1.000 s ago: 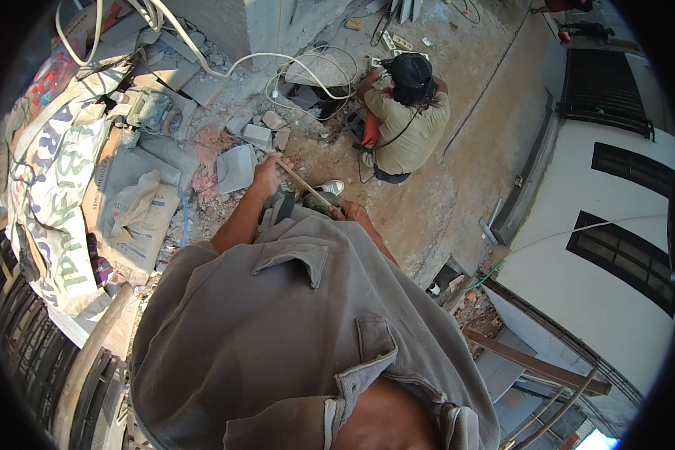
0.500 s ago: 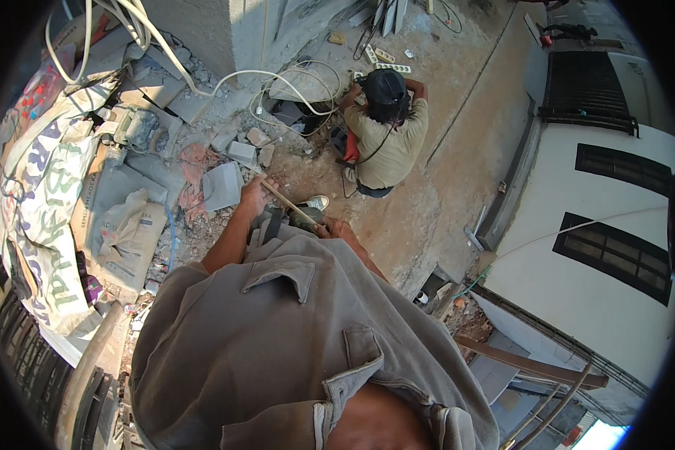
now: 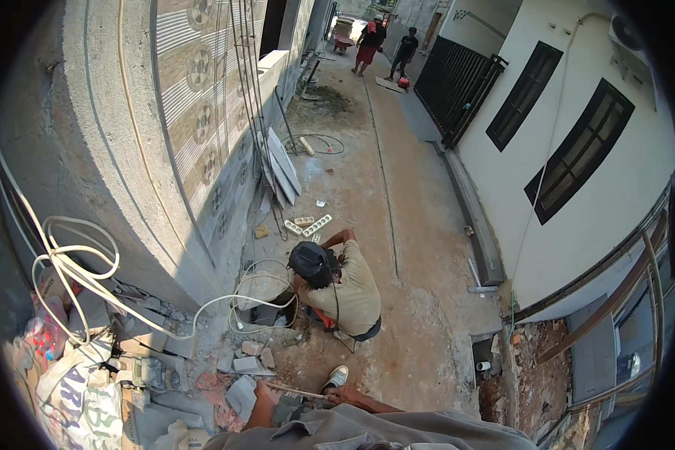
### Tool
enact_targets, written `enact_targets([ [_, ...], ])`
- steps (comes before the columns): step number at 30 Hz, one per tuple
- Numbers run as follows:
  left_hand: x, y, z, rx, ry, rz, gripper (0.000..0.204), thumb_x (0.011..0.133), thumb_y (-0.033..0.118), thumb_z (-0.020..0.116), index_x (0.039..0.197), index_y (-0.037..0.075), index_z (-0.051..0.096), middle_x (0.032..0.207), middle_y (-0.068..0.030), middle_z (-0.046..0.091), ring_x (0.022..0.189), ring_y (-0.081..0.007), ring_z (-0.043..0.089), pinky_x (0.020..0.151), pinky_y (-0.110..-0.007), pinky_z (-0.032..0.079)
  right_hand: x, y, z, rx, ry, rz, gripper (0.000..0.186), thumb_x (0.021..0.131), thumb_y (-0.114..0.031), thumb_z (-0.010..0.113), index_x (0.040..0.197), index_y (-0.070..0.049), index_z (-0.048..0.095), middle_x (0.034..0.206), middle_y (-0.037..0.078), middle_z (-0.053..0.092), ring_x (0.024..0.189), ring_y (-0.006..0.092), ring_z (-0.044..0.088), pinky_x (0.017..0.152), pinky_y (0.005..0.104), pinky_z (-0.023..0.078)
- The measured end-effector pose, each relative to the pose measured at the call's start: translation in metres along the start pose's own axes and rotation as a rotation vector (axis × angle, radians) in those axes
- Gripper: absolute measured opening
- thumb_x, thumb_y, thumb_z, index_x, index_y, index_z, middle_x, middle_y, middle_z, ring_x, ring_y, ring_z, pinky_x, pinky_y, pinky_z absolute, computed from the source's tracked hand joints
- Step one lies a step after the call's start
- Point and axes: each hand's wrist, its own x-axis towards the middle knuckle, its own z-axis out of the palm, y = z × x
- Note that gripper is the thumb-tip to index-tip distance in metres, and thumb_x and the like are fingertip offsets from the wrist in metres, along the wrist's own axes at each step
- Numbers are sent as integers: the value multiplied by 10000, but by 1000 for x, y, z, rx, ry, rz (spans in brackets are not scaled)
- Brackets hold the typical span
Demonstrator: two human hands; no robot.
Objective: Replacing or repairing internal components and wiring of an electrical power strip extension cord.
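Both your grips are closed on the stick [image 3: 298, 391]. Left grip [image 3: 264, 393] is clenched at its left end, right grip [image 3: 342, 394] wraps it farther right; finger detail too small to read. Stick is thin, pale, wood-looking, runs across in front of your body, low in the view, just above the hem of visible grey shirt [image 3: 427, 430]. Can't tell how far it goes past your right grip.

A light-coloured shoe [image 3: 338, 376] shows just beyond the right grip. Left grip is nearest a flat grey block [image 3: 242, 396], with pink cloth [image 3: 212, 384] beside it on the rubble and broken blocks [image 3: 253, 362] just past it. Printed white sack [image 3: 90, 401] sits lower left.

Ahead of you a co-worker [image 3: 358, 296] in tan shirt and black cap [image 3: 312, 263] is crouched low over the ground, beside a dark hole [image 3: 271, 313]. Their hands: can't make out. Pale strips with rows of holes [image 3: 317, 225] lie just past their head. White cable [image 3: 157, 324] loops in from the left and coils around by the hole.

Farther up: grey slabs [image 3: 281, 171] leaning at the left wall, black gate [image 3: 450, 94] on the right, two people well off near the top, one in red [image 3: 367, 45], one in dark clothes [image 3: 406, 51].
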Motion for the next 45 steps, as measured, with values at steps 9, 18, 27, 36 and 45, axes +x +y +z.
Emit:
enact_targets([
  [9,26,-24,36,175,-31,93,531,964,546,231,888,73,463,601,-57,379,545,-250,427,579,-480,434,22,71,-28,55,55,33,368,924,-372,470,973,-44,628,825,196,606,803,317,602,672,434,432],
  [18,52,-79,62,464,-52,189,407,942,346,222,814,38,455,617,-80,440,549,-275,465,587,-507,451,-4,197,6,88,233,-75,420,893,-405,491,922,-12,636,846,223,616,816,341,615,688,438,443],
  [27,-16,-210,112,2074,-233,440,515,943,366,291,1167,-7,567,1059,-201,612,966,-297,592,899,-420,436,-192,247,-22,413,260,291,533,822,-511,571,1021,-27,669,963,200,657,921,310,617,785,399,460],
  [36,3,-375,266,1446,-398,-120,210,939,205,436,1070,46,473,1085,-164,578,1056,-381,590,889,-531,496,-303,306,-11,768,685,479,470,824,-501,585,827,-39,671,730,149,638,701,245,605,623,405,452],
  [45,-25,-542,306,1693,-550,-170,235,921,194,489,984,-17,571,929,-154,629,875,-305,646,785,-424,550,-289,323,-62,934,801,425,410,860,-405,572,859,-8,674,701,124,633,665,206,585,612,368,447],
])
